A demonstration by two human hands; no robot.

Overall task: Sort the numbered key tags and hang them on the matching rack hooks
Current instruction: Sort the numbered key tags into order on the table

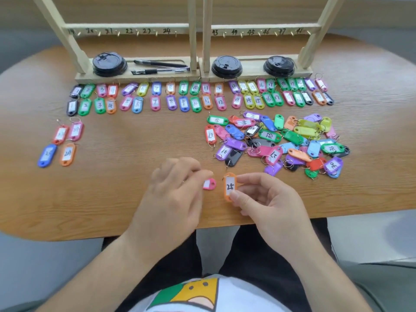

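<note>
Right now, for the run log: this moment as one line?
stage: sorting | right hand: pinches orange tag 25 | left hand: holds pink tag | unsorted pile: right side | visible rack hooks: bare

left hand point(173, 188) palm down, fingers curled, pinching a small pink plastic key tag point(210, 184), right hand point(267, 199) with thumb and forefinger pinching an orange plastic key tag marked 25 point(230, 186) upright, both forearms bare, angled inward

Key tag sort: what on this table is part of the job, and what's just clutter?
Job: orange tag 25 in right hand; pink tag at left hand; loose tag pile; sorted tag rows; four tags set aside left; numbered hook racks.
Clutter: three black cup lids; two pens.
</note>
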